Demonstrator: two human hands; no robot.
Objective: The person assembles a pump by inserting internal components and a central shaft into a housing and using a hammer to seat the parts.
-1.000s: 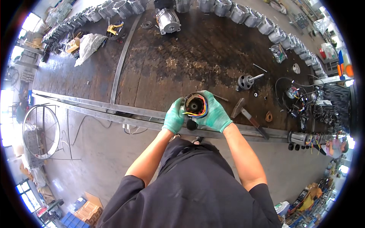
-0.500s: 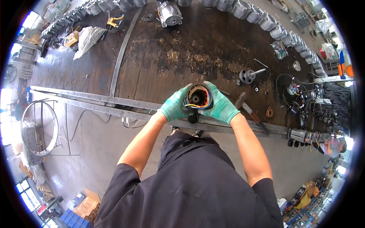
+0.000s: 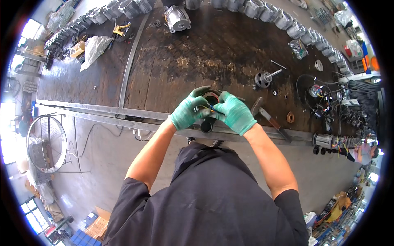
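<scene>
My left hand point(image 3: 188, 109) and my right hand point(image 3: 235, 113), both in green gloves, are closed around a round black motor stator point(image 3: 211, 98) with copper windings, held just above the near edge of the dark workbench point(image 3: 197, 53). The fingers of both hands pinch thin coloured wires point(image 3: 208, 108) that come out of the stator. Most of the stator is hidden behind the gloves. A small black round part point(image 3: 206, 126) sits on the bench edge right below my hands.
A hammer point(image 3: 269, 117) lies just right of my hands. Farther right are a rotor with a shaft point(image 3: 263, 78), a tangle of wired parts point(image 3: 318, 92) and a small motor point(image 3: 326, 140). Grey motor housings point(image 3: 287, 20) line the far edge. A fan guard point(image 3: 47, 143) stands at left.
My hands have closed in over the stator and moved from cupping its sides to pinching the wires on top. The view has shifted slightly.
</scene>
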